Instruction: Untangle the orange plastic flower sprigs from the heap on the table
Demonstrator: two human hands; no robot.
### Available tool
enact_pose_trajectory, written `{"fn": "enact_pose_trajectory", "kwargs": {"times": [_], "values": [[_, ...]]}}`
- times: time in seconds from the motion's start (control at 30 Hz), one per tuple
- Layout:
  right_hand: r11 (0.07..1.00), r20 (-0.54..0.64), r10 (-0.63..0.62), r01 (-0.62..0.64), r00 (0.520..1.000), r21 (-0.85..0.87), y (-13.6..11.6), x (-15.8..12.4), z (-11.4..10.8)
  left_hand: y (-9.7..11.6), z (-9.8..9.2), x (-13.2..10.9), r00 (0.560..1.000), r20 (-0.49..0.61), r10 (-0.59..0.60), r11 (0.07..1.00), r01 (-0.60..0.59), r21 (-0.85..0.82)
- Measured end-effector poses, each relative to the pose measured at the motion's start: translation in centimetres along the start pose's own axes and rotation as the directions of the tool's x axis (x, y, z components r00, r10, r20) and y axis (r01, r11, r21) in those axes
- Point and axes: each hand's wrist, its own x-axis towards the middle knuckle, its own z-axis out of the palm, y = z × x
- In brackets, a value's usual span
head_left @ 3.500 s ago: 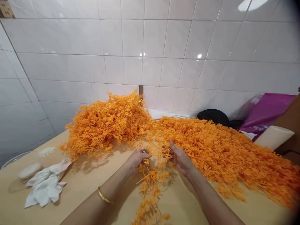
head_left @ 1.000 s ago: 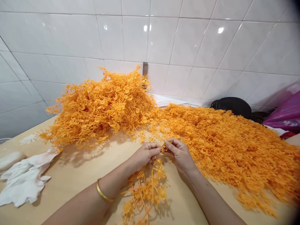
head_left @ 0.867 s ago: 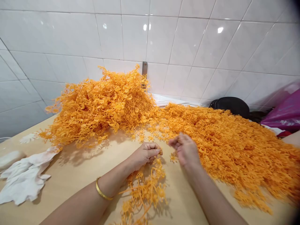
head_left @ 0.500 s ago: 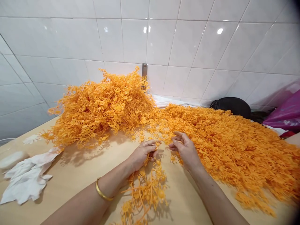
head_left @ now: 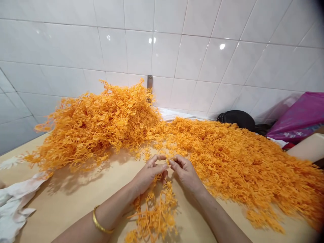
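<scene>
My left hand (head_left: 153, 169) is closed around the upper end of a strand of orange plastic sprigs (head_left: 155, 216). The strand trails down onto the table between my forearms. My right hand (head_left: 182, 168) meets it fingertip to fingertip, thumb and forefinger pinched together at a small orange piece by the left fingertips. How that piece joins the strand is hidden by the fingers. Behind my hands on the left rises a tall tangled heap of orange sprigs (head_left: 101, 125). A broad, lower spread of loose orange pieces (head_left: 240, 158) lies to the right.
Crumpled white cloth (head_left: 15, 206) lies at the left on the tan table (head_left: 83, 199). A tiled wall (head_left: 167, 50) stands behind. Along the back right are a black case (head_left: 236, 118) and a purple bag (head_left: 296, 116). Part of a person's arm (head_left: 307, 148) shows at the right edge.
My right hand has moved left and closed to a pinch at my left fingertips; before, it was apart with fingers loosely spread. The view has turned slightly to the right.
</scene>
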Motion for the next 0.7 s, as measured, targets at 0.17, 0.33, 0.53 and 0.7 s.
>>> {"fn": "enact_pose_trajectory", "kwargs": {"times": [0.17, 0.33, 0.53, 0.7], "values": [[0.977, -0.192, -0.032, -0.009, 0.981, -0.211, 0.3, 0.0, 0.2, 0.1, 0.4, 0.1, 0.999, 0.039, 0.008, 0.989, -0.014, 0.146], [0.954, -0.392, -0.085, -0.038, 0.916, -0.296, -0.5, 0.1, 0.5, 0.2, 0.6, 0.3, 1.0, 0.005, 0.016, 0.991, -0.017, 0.136], [0.955, -0.711, -0.06, -0.167, 0.7, -0.245, 0.4, 1.2, -3.9, 0.1, 0.2, -0.2, 0.999, -0.035, 0.008, 0.992, -0.003, 0.127], [0.816, -0.552, -0.315, -0.076, 0.772, -0.572, 0.3, 1.1, -4.5, 0.0, -0.1, -0.1, 0.999, -0.031, 0.038, 0.999, -0.038, 0.02]]}}
